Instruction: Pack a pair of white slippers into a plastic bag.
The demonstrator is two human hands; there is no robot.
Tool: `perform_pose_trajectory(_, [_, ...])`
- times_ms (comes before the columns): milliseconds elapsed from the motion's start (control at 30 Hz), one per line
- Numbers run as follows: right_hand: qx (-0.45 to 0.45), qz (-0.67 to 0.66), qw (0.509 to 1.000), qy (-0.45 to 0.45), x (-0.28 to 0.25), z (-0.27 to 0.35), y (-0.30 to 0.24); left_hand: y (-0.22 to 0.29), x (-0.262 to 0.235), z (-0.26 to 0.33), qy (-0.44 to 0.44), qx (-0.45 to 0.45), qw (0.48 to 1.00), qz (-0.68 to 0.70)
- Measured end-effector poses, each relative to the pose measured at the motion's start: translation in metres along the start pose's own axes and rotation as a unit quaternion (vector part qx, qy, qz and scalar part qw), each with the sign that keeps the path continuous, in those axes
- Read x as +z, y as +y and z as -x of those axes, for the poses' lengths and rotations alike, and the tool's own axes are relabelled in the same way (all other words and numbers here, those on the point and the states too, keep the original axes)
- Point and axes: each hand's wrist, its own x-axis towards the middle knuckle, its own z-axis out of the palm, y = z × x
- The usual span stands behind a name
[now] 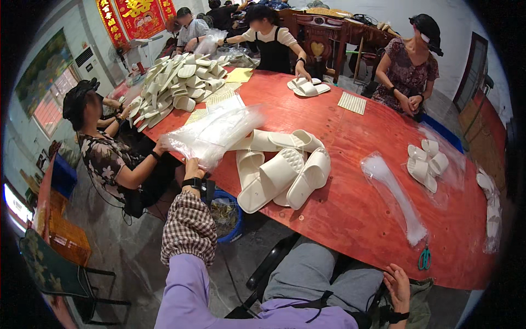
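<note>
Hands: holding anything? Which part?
Left hand grips the stack of clear bags at its near edge, by the table's corner. Right hand rests open by the lap, holding nothing.

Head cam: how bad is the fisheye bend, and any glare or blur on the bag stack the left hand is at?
Head view: strong barrel distortion, the red table edge curves and the corners go black. Head view: the clear bag stack at the left hand shows white sheen that hides its layers. Head view: slippers at centre look sharp; the right hand near the rim is softer.

Clear plastic bags [216, 134], bunched, at table edge.
</note>
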Motion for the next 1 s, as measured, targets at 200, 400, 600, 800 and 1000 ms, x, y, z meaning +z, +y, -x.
perform_pose_trajectory(200, [-0.062,0.01,0.994,0.095,-0.039,0.018,-0.006,0.004,-0.037,-0.056,0.004,-0.004,1.0,0.008])
perform_pose_trajectory(400, [-0.018,0.159,0.949,0.273,-0.108,0.066,-0.008,0.014,-0.047,-0.072,0.043,-0.001,0.999,-0.033])
perform_pose_trajectory(600, [0.121,0.253,0.897,0.342,-0.165,0.103,-0.01,0.016,-0.028,-0.052,0.01,-0.022,1.0,0.006])
perform_pose_trajectory(800, [0.127,0.32,0.886,0.311,-0.204,0.108,0.001,0.008,-0.016,-0.038,0.022,-0.018,0.999,0.028])
perform_pose_trajectory(1000, [0.123,0.383,0.883,0.242,-0.235,0.071,0.018,0.019,-0.032,-0.048,0.063,0.009,0.997,-0.045])
